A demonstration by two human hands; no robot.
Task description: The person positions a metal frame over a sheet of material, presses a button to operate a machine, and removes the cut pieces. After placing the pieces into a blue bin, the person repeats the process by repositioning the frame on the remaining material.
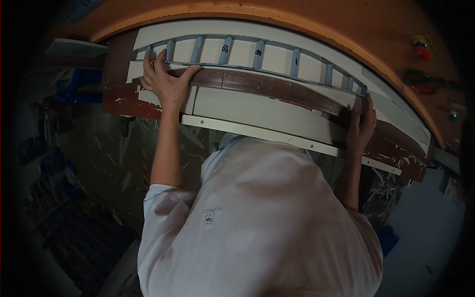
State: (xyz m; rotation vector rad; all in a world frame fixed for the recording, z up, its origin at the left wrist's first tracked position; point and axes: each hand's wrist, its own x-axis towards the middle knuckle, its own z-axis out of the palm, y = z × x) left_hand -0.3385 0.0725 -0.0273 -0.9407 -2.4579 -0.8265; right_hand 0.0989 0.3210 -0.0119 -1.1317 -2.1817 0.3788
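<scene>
A long, curved metal cutting die (227, 49) with several cross bars and dark handwritten marks lies over white sheet material (321, 34). My left hand (168, 84) is at its left end. Two fingers reach over the frame there, and the thumb stretches along the near edge. At the other end, my right hand (362, 123) has its fingertips against the die's right corner, thumb apart from the fingers. Beneath the sheets is a worn, reddish-brown cutting board (267, 86), nicked and scattered with white scraps. Part of the right hand is in shadow.
An orange machine body (316, 12) curves along the far side. On it, at right, are scissors (420, 81) and a red-topped item (422, 52). A pale rail (247, 129) with screws runs along the near edge. White offcuts (381, 193) lie below; blue items (79, 84) stand at left.
</scene>
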